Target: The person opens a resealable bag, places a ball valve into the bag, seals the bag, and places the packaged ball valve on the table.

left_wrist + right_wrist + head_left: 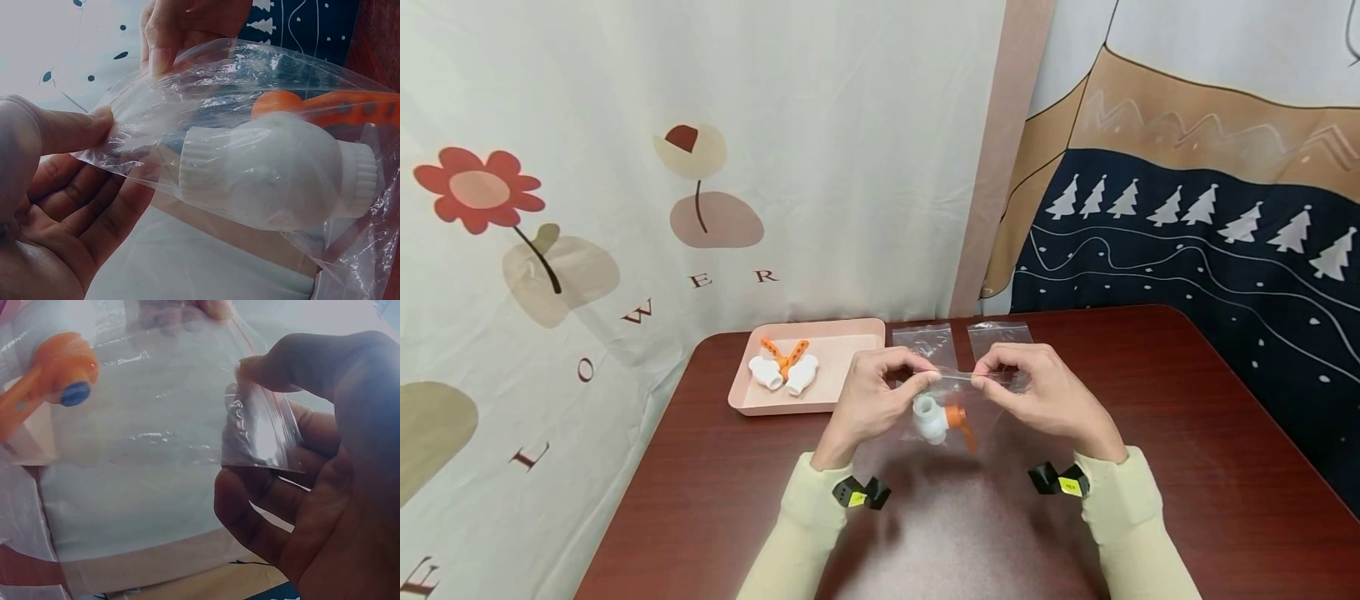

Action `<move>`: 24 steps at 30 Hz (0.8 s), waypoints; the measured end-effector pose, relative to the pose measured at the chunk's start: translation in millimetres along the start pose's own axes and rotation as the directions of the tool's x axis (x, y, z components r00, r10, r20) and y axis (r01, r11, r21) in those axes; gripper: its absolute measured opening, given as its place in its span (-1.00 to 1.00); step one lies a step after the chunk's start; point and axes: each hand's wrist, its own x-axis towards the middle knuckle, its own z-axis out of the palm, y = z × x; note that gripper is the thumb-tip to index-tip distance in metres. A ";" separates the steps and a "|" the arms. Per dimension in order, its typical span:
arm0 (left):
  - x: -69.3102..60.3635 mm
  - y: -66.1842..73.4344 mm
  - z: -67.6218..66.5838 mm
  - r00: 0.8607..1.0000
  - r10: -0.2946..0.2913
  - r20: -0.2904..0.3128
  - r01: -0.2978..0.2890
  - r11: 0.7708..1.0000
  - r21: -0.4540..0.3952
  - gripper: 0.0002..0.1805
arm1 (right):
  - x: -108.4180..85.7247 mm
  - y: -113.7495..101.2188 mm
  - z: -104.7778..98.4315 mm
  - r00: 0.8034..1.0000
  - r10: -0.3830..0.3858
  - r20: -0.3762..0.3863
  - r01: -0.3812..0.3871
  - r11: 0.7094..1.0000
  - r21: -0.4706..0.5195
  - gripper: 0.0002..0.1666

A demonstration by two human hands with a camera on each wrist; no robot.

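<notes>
A clear zip bag [206, 81] hangs between both hands, pinched along its top edge. Inside it lies a white plastic ball valve [269, 175] with an orange lever handle [350, 107]; a blue spot marks the handle's hub in the right wrist view. My left hand [877, 392] pinches the bag's left part between thumb and fingers. My right hand [1048, 392] pinches the right part, its thumb [269, 369] on the film near the seal. In the head view the valve [929, 419] shows below the hands, above the table.
A pink tray [842, 337] stands at the back left of the dark red table [700, 500]. It bears two white valve bodies [802, 375] and orange handles [786, 358]. Two more clear bags [925, 337] lie at the back edge, partly behind the hands. Printed curtains hang behind.
</notes>
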 end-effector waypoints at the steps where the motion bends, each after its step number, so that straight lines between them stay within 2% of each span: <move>1: -0.2 0.1 -0.4 1.000 -0.002 -0.004 0.002 1.000 -0.001 -0.96 | -0.4 0.4 -1.1 1.000 0.002 0.000 -0.002 1.000 -0.004 -0.81; 7: -1.2 0.1 -4.0 0.999 -0.012 -0.037 0.011 1.000 -0.008 -0.96 | -2.3 2.3 -8.5 1.000 0.025 -0.013 -0.026 0.999 -0.036 -0.77; 24: -1.0 -0.5 -7.7 0.999 -0.030 -0.045 0.029 0.999 -0.025 -0.96 | -4.3 6.4 -13.2 1.000 0.020 0.000 -0.020 0.999 -0.039 -0.81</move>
